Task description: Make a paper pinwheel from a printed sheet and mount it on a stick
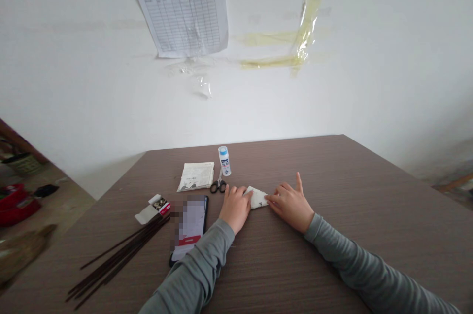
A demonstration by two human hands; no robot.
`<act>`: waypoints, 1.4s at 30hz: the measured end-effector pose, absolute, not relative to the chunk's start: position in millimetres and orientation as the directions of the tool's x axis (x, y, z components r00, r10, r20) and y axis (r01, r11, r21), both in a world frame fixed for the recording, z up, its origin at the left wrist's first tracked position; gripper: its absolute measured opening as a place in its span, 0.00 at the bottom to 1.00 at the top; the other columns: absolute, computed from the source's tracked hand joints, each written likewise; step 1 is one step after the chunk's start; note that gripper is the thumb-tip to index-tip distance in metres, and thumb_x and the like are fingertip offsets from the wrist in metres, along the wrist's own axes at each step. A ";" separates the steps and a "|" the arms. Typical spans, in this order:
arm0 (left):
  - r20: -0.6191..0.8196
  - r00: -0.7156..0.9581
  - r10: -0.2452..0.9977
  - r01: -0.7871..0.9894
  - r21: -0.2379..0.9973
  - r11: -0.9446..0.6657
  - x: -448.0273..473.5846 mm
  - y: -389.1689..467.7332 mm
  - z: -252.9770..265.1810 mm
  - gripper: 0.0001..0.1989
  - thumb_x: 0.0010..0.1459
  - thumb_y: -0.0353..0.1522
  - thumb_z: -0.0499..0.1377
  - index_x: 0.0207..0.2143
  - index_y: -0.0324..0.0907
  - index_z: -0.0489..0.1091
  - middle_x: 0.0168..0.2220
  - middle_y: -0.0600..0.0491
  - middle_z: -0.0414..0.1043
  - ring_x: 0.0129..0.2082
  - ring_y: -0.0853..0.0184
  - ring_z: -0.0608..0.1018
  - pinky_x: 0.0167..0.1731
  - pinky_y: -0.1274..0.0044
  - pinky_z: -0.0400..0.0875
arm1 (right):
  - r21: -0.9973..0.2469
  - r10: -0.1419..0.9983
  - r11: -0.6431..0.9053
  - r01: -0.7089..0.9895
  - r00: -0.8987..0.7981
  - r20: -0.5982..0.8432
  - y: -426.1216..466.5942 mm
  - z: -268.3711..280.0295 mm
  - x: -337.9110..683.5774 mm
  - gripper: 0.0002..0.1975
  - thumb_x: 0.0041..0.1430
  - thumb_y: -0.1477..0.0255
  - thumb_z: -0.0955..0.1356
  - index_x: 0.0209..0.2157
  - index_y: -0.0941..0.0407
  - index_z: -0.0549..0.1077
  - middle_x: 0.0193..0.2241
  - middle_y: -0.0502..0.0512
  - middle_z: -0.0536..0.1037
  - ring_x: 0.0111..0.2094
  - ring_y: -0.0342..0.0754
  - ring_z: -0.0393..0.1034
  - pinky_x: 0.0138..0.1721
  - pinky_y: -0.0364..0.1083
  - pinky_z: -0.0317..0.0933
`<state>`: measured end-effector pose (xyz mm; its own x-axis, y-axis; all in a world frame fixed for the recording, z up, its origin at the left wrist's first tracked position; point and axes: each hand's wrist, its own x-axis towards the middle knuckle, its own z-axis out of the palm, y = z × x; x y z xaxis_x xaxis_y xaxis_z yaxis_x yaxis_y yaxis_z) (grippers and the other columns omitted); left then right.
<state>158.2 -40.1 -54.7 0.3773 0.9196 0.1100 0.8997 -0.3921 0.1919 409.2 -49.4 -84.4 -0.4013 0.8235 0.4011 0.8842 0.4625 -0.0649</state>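
A small piece of white paper [257,198], folded to a rough triangle with dark print on it, lies on the table between my hands. My left hand [236,205] holds its left edge against the tabletop, fingers bent over it. At the narrow right tip, my right hand [291,204] grips the paper with thumb and fingers pressed together, while one finger points up. Part of the paper is hidden under the left fingers. Just beyond my left hand are black-handled scissors [218,186], their blades partly behind an upright glue bottle [224,161] with a blue top.
A folded printed sheet [197,176] lies left of the scissors. Closer in are a phone [190,225], an open small box [159,207] and several thin dark sticks [121,250]. The table [332,166] meets a white wall with a taped chart [185,18].
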 end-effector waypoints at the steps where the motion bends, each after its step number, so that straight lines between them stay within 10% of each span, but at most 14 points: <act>1: 0.109 0.376 0.920 0.900 0.193 -0.391 158.1 -39.9 -54.8 0.26 0.84 0.26 0.61 0.73 0.52 0.91 0.72 0.43 0.91 0.69 0.46 0.86 0.88 0.39 0.68 | -0.062 0.823 0.462 0.885 -0.402 0.401 -49.5 -84.5 409.1 0.14 0.83 0.70 0.77 0.53 0.39 0.99 0.43 0.56 0.95 0.53 0.63 0.87 0.91 0.79 0.46; 30: 0.120 0.356 0.927 0.900 0.221 -0.375 161.8 -41.3 -47.7 0.24 0.82 0.26 0.67 0.67 0.62 0.93 0.74 0.54 0.93 0.68 0.46 0.89 0.87 0.38 0.70 | -0.043 0.856 0.413 0.910 -0.372 0.359 -52.2 -82.9 404.4 0.12 0.83 0.68 0.78 0.50 0.39 0.99 0.46 0.57 0.93 0.55 0.65 0.85 0.87 0.86 0.54; 42: 0.093 0.357 0.929 0.898 0.239 -0.369 157.8 -42.5 -46.8 0.18 0.83 0.37 0.72 0.69 0.62 0.92 0.77 0.53 0.90 0.72 0.42 0.86 0.88 0.33 0.65 | -0.213 0.955 0.247 0.945 -0.200 0.216 -46.0 -74.7 420.0 0.14 0.84 0.64 0.77 0.43 0.42 0.98 0.50 0.62 0.92 0.63 0.72 0.85 0.82 0.95 0.56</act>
